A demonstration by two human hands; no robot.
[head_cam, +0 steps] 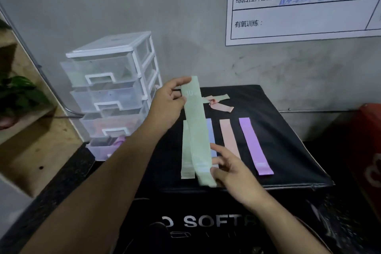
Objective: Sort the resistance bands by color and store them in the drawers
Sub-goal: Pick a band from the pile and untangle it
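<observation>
**Both hands on one band**

The bare left arm reaches forward, and the left hand pinches the top of a green band. The right hand, lower and nearer, holds its bottom end with loosely curled fingers.

We read "30" on the green band, "SOFT" on the black box, and "神经激活", "练后拉伸放松", "有氧训练" on the wall chart upper right.
</observation>
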